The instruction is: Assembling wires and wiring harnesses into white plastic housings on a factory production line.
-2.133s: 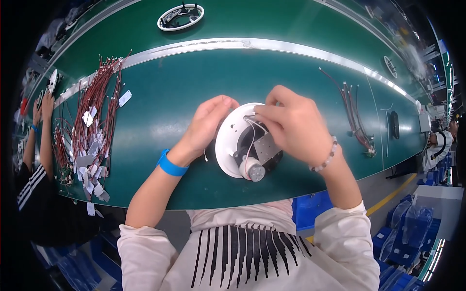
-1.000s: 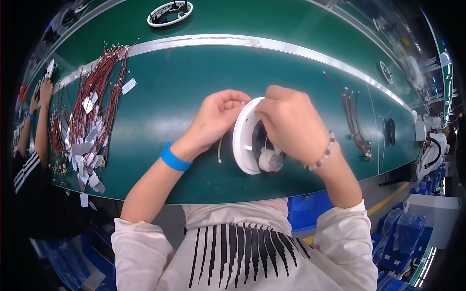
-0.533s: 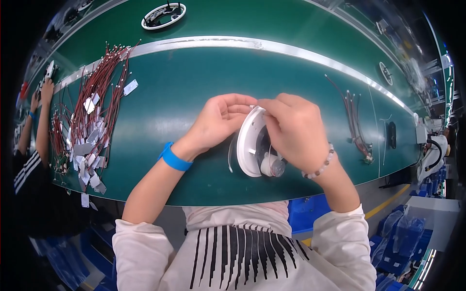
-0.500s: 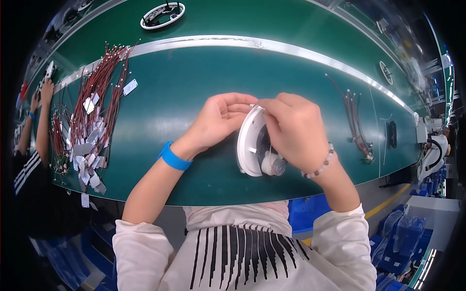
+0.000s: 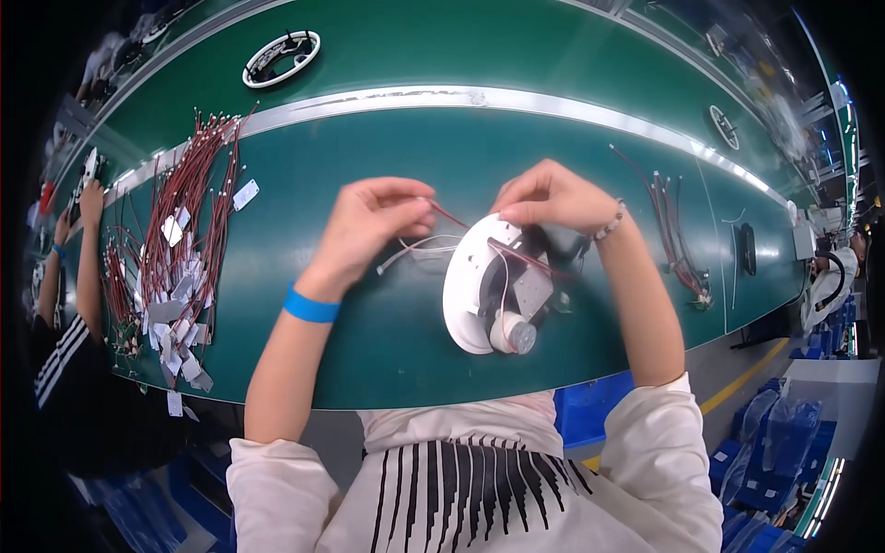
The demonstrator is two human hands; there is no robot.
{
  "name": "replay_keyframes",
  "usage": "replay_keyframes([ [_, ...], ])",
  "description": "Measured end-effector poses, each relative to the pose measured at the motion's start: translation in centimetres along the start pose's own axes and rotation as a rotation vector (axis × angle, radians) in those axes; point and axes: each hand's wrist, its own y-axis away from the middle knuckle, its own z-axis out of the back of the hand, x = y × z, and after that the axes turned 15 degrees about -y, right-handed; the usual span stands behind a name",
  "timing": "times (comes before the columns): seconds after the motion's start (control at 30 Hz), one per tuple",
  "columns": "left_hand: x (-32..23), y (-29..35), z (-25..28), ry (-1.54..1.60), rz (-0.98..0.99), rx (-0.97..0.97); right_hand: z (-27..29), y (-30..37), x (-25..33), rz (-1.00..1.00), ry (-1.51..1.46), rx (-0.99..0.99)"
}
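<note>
In front of me a round white plastic housing (image 5: pixel 467 286) stands tilted on its edge on the green bench. Its black inner part carries a flat metal plate (image 5: pixel 533 290) and a small white cylindrical motor-like part (image 5: pixel 512 333), with thin wires running across. My right hand (image 5: pixel 558 201) pinches the top of the housing's rim between thumb and fingers. To the left of the housing, my left hand (image 5: pixel 380 226) is closed on a thin red wire (image 5: pixel 448 215) that leads to the rim. Below that hand, white wires (image 5: pixel 419 245) with a small connector extend from the housing.
At left lies a heap of red wires (image 5: pixel 175 184) with metal plates (image 5: pixel 171 309); a smaller wire bundle (image 5: pixel 673 230) lies right, near a black oval part (image 5: pixel 747 249). Ring-shaped housings (image 5: pixel 282 59) sit beyond the metal strip (image 5: pixel 396 98). A co-worker's arms (image 5: pixel 89 249) reach in at far left.
My left hand has moved left off the rim, drawing out a red wire. The housing has turned so its inner side and wires show more. My right hand has shifted up along the rim.
</note>
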Motion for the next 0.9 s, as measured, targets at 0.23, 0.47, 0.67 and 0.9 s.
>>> replay_keyframes([
  [0.23, -1.3, -0.3, 6.5, -0.209, -0.1, -0.516, 1.4, 0.5, -3.1, 0.091, -0.352, 0.089],
  [0.47, -0.7, -1.2, 6.4, -0.511, -0.183, -0.751, 2.9, 0.7, -3.8, 0.131, -0.395, 0.076],
  [0.67, -1.0, -0.9, 5.2, -0.868, -0.518, -1.013, 2.4, 0.8, -3.6, 0.122, -0.311, -0.005],
  [0.9, -0.6, 0.6, -3.1, -0.713, -0.652, -0.048, 0.8, 1.2, -2.5, 0.171, -0.189, 0.056],
])
